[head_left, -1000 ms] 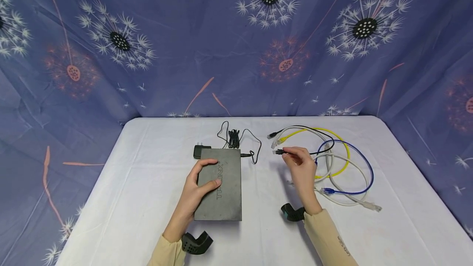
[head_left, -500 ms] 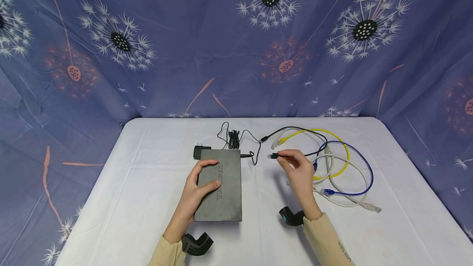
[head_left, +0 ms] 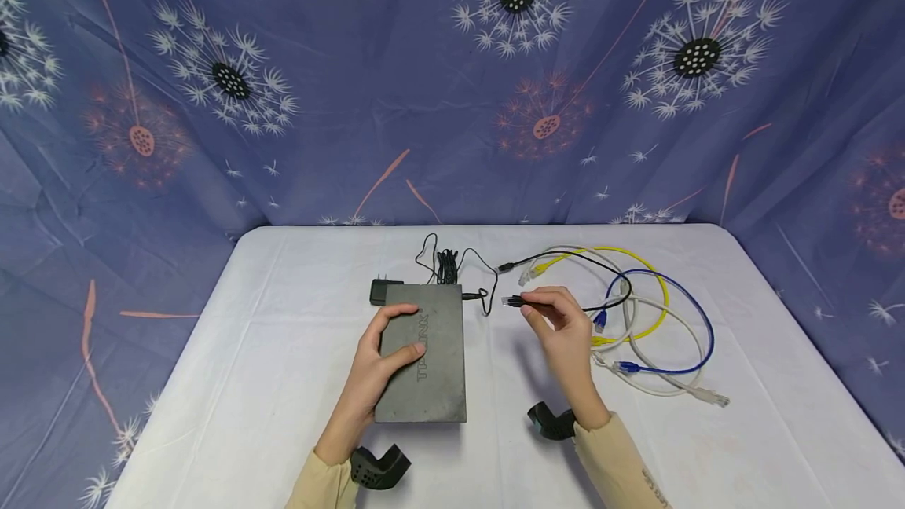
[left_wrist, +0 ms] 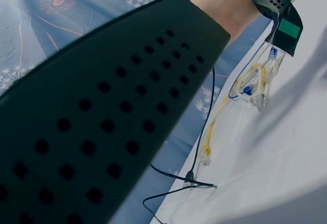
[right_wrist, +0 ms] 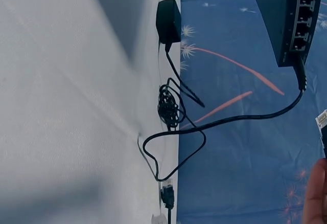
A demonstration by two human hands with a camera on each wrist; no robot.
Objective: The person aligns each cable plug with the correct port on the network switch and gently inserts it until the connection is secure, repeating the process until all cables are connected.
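Note:
My left hand [head_left: 378, 352] grips a dark grey TP-LINK network switch [head_left: 441, 368] along its left side, thumb and index finger on top. A row of ports on its right side shows in the right wrist view, where a power lead [right_wrist: 300, 73] is plugged into the switch [right_wrist: 276, 19]. To the right, my right hand [head_left: 566, 336] pinches one end of a black Ethernet cable [head_left: 601, 258]. Its clear plug [head_left: 507, 301] points at the switch, a short gap away. The cable's other plug [head_left: 505, 267] lies farther back. The switch's vented face [left_wrist: 122, 96] fills much of the left wrist view.
Behind the switch are a black power adapter [head_left: 385, 291] and its bundled cord [head_left: 447, 265]. Yellow [head_left: 665, 301], blue [head_left: 707, 320] and grey-white Ethernet cables [head_left: 696, 393] lie looped at the right of the white table [head_left: 212, 415]. A patterned blue curtain [head_left: 396, 85] hangs behind.
My right hand has moved left toward the switch with the black cable's plug. The cable's far end has slid left too. My left hand and the switch have barely shifted.

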